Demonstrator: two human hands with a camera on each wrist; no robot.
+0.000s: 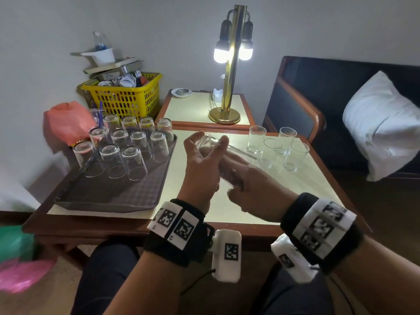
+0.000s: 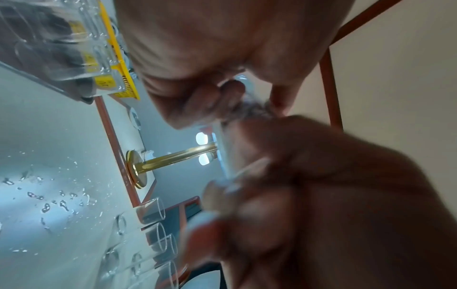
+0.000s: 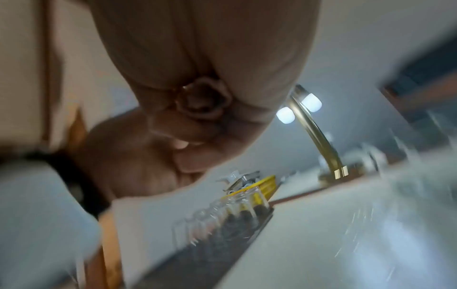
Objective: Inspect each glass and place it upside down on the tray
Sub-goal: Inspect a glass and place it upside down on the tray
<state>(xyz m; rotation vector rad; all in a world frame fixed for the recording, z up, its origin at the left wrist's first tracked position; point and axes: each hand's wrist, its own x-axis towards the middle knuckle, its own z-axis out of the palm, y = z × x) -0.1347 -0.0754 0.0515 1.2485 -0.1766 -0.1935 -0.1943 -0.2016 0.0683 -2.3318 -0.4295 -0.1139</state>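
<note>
- Glass in hand (image 1: 223, 155): held on its side over the table (image 1: 306, 178), between the tray and the upright glasses. Looks like mid-inspection.
- Left hand (image 1: 202, 162): fingers curled round the far end of the glass, thumb up. Grip is grasping the glass.
- Right hand (image 1: 254, 189): wrapped round the near end, grip also closed on the same glass. Both wrist views are blurred and confirm little beyond fingers on clear glass.
- Tray (image 1: 109, 194): dark, on the left side of the table. Inverted glasses (image 1: 134, 162) stand in rows at its far half; I count about twelve, but the back row overlaps and the exact count is uncertain. Near half of the tray is bare.
- Upright glasses (image 1: 272, 151): four, clustered at the table's far right, not yet handled.
- Progress, as I judge it: well past halfway. Left to do: finish checking the held glass, flip it, set it on the tray, then the four upright ones.
- Water droplets (image 2: 54, 201) on the table in the left wrist view; glasses may be wet and slippery.
- Brass lamp (image 1: 229, 71) lit on the side table behind; yellow basket (image 1: 127, 98) beyond the tray.
</note>
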